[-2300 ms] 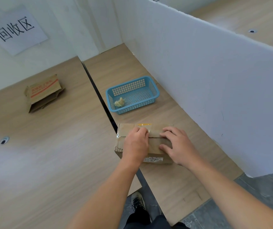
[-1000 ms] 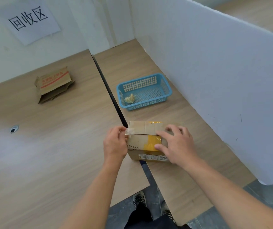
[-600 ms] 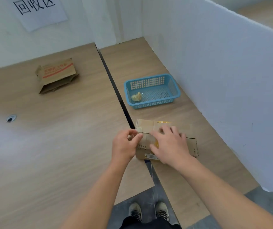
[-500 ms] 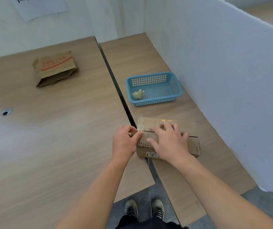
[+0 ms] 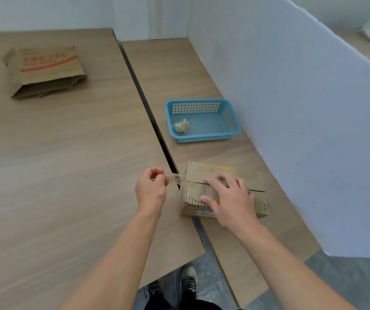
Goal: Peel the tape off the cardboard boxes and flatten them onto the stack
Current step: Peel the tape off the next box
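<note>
Two wooden tables [image 5: 67,153] stand side by side, white partition [image 5: 302,130] alongside, grey floor [image 5: 347,285] below

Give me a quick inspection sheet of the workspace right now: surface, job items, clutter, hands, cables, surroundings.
Surface: left table and right table, wood-look, side by side with a dark gap between.
Job's things: cardboard box on the right table at the gap; tape strip stretched off its left end; flattened stack far back on the left table.
Clutter: blue basket beyond the box, holding a crumpled yellowish wad.
Hands: left hand pinches the tape strip; right hand presses on the box top, fingers spread.
Cables: nothing seen.
Surroundings: white partition along the right table; shoes on grey floor.
</note>
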